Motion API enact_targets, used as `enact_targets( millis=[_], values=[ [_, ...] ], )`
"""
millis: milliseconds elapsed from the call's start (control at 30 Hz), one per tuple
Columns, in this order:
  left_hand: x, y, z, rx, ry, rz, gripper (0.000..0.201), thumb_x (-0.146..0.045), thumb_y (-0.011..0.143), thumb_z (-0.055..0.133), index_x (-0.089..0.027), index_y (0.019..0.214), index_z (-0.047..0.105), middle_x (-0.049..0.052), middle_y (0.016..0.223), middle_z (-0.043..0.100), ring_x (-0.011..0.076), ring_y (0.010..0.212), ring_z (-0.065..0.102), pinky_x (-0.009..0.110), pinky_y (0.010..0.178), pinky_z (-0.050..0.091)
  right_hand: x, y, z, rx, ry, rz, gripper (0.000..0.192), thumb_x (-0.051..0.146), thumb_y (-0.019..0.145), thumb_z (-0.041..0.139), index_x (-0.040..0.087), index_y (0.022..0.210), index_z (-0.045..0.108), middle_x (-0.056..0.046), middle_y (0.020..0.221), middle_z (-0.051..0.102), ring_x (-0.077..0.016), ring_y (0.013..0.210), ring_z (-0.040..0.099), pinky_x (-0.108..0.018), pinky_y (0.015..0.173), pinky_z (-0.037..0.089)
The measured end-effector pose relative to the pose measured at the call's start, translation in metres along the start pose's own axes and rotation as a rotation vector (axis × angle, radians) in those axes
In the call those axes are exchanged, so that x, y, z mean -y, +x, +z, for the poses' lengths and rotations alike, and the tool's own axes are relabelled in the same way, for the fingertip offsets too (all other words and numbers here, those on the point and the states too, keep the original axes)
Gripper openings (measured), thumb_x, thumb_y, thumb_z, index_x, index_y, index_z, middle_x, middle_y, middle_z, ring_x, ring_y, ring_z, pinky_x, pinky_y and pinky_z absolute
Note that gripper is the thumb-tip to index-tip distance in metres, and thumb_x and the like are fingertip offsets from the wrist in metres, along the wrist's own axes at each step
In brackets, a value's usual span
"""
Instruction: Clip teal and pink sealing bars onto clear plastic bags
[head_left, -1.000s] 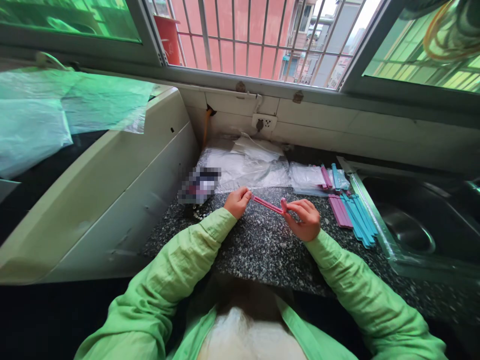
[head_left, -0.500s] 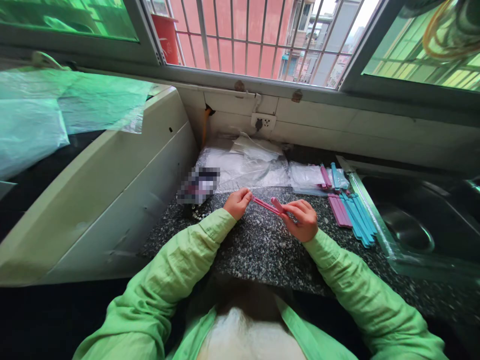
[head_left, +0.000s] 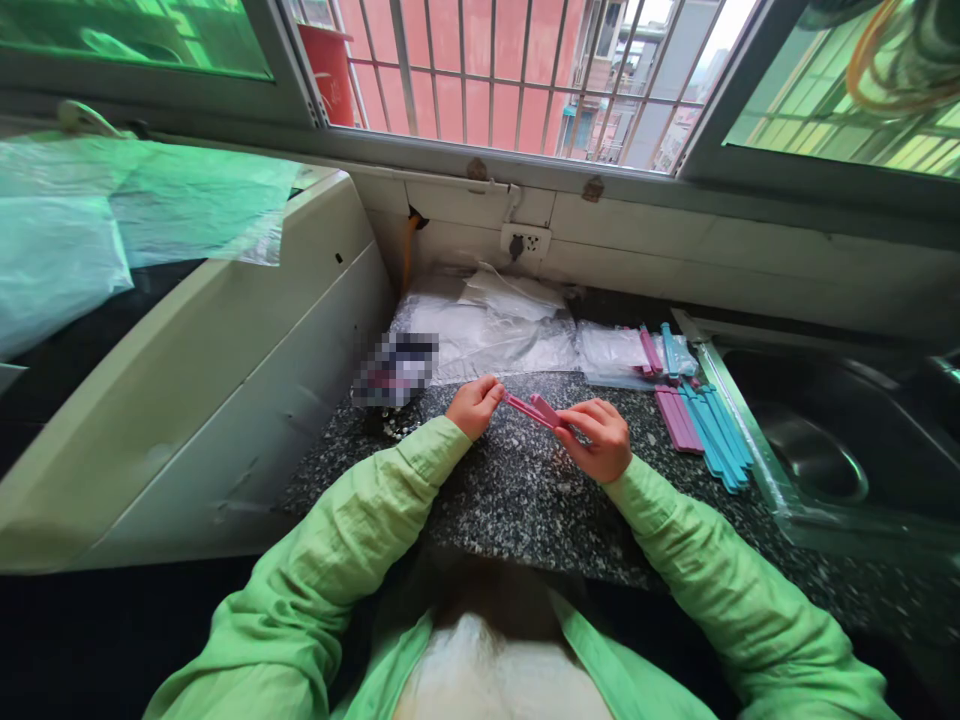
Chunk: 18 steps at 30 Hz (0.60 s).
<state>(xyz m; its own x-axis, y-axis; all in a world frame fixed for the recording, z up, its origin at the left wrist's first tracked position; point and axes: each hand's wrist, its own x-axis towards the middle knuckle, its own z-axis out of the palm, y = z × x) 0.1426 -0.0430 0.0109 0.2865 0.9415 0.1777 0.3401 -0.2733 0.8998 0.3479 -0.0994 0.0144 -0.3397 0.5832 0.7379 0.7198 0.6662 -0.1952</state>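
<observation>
My left hand [head_left: 474, 405] pinches the left end of a slim pink bag clip [head_left: 530, 411], held above the dark speckled counter. At the clip's other end, the thumb and fingers of my right hand [head_left: 596, 436] are closed on it. The clip is hinged, and one of its arms [head_left: 544, 408] stands up at a small angle from the other, close to my right fingertips. To the right lie several pink clips [head_left: 679, 420] and several teal clips [head_left: 716, 435] side by side on the counter.
Clear plastic bags [head_left: 495, 330] are spread along the wall, with a small clip packet [head_left: 615, 350] beside them. A blurred object [head_left: 396, 370] sits on the left by a pale appliance [head_left: 262, 330]. The sink [head_left: 825, 430] bounds the right side. A socket [head_left: 525, 242] is on the wall.
The clip's raised arm has swung down toward the other arm, leaving a narrower gap. My right hand has shifted very slightly left; my left hand has barely moved.
</observation>
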Motion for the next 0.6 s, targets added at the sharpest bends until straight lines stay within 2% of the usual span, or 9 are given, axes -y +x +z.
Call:
enact_targets(
  millis=[600],
  values=[
    [-0.0004, -0.0019, 0.0006, 0.009, 0.026, 0.045, 0.024, -0.033, 0.077, 0.036, -0.018, 0.058, 0.039, -0.004, 0.050, 0.034, 0.0092, 0.051, 0.032, 0.023, 0.051, 0.027, 0.0003, -0.0004, 0.0033, 0.070, -0.016, 0.010, 0.010, 0.026, 0.077, 0.056, 0.020, 0.081, 0.064, -0.002, 0.071, 0.064, -0.0135, 0.065, 0.053, -0.028, 0.063, 0.040]
  ],
)
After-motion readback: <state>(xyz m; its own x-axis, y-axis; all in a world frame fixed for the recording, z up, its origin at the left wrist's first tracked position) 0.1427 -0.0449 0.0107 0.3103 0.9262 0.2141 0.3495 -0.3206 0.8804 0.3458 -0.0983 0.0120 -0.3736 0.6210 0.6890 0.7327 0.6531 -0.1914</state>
